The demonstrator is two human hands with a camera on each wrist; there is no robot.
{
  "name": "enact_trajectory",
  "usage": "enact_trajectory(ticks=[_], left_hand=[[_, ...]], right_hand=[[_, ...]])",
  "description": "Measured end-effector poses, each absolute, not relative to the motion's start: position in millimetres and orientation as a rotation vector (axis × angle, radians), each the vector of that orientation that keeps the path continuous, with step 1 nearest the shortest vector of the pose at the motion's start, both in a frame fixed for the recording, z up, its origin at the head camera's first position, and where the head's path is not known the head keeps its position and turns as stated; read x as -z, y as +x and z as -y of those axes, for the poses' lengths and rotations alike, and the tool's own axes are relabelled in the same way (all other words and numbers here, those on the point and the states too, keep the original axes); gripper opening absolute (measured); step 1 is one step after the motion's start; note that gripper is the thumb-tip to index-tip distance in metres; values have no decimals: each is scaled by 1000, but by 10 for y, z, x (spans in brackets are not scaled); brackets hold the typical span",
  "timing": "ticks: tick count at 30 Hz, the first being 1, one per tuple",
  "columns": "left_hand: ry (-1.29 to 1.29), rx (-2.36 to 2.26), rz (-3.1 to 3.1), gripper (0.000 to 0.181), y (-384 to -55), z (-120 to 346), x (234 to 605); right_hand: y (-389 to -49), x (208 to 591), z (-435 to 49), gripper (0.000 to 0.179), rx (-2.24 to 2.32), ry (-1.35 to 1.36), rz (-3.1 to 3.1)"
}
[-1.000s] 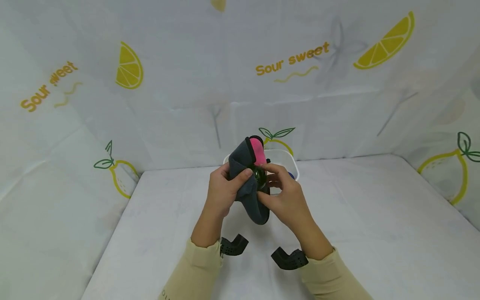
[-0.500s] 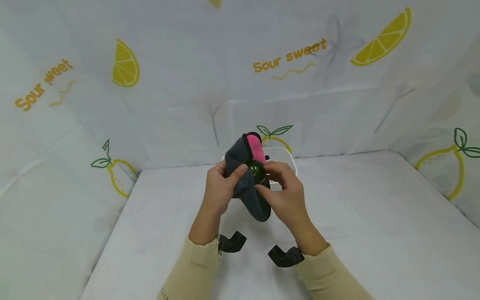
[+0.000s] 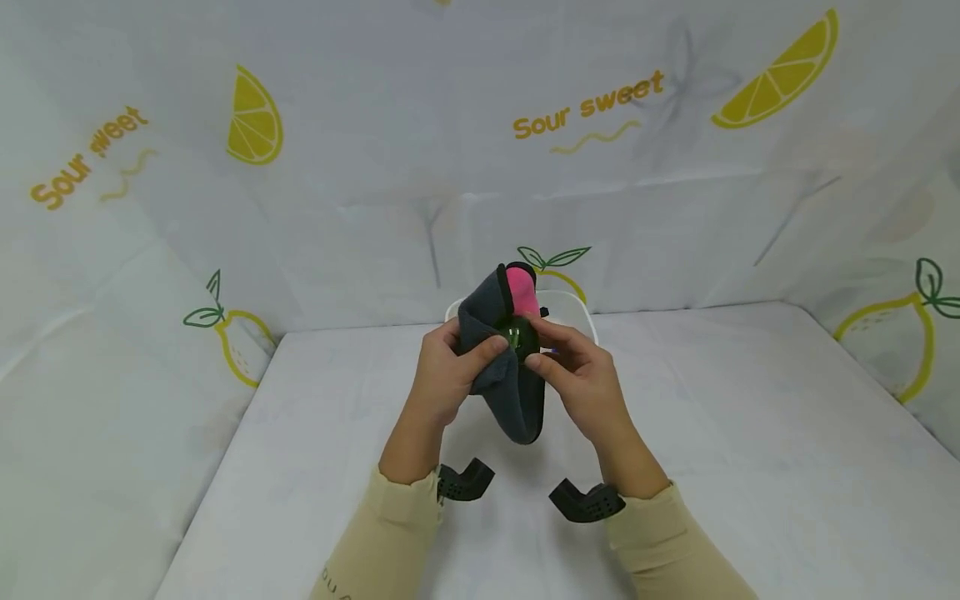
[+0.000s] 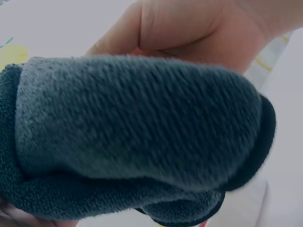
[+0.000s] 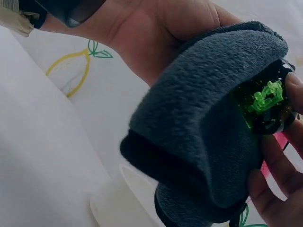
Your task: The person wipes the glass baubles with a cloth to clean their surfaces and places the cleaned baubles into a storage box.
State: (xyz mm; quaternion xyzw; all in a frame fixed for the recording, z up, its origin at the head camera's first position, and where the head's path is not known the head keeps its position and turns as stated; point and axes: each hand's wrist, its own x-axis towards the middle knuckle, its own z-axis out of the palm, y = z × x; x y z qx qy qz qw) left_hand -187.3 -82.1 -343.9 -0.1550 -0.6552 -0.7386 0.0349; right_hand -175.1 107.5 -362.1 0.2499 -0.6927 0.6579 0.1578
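Observation:
In the head view my left hand [image 3: 442, 371] grips a dark grey-blue fleece cloth [image 3: 516, 400] with black edging and a pink patch [image 3: 522, 290]. Against the cloth sits a round, glossy, dark green see-through ball [image 3: 519, 335]. My right hand [image 3: 588, 379] pinches the ball's right side between thumb and fingers. The right wrist view shows a bright green figure [image 5: 268, 97] inside the ball, with fleece [image 5: 189, 104] folded around it. In the left wrist view the fleece [image 4: 142, 123] fills most of the frame and hides the ball.
Behind the hands stands a white container [image 3: 570, 310] at the table's far edge, mostly hidden; a small bit of blue shows in it. A white cloth with lemon prints covers the table [image 3: 750, 417] and wall [image 3: 420, 125]. Black mounts [image 3: 588, 502] sit on both wrists.
My right thumb has moved up from below the ball to its side, nearer the fingertips. More of the ball shows. My left hand keeps its hold on the cloth. The head view has shifted slightly.

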Motion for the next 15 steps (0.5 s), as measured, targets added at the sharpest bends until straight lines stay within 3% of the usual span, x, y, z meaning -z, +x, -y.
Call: enact_trajectory(ticks=[6,15], left_hand=[[-340,2286,1966,38,-1860,760,3429],[-366,2246,1949,37,-1820,702,3402]], right_hand=[[-1723,3609,-1012,57,-1666,791,1995],[-1703,3577,-988,59,-1291,671,1956]])
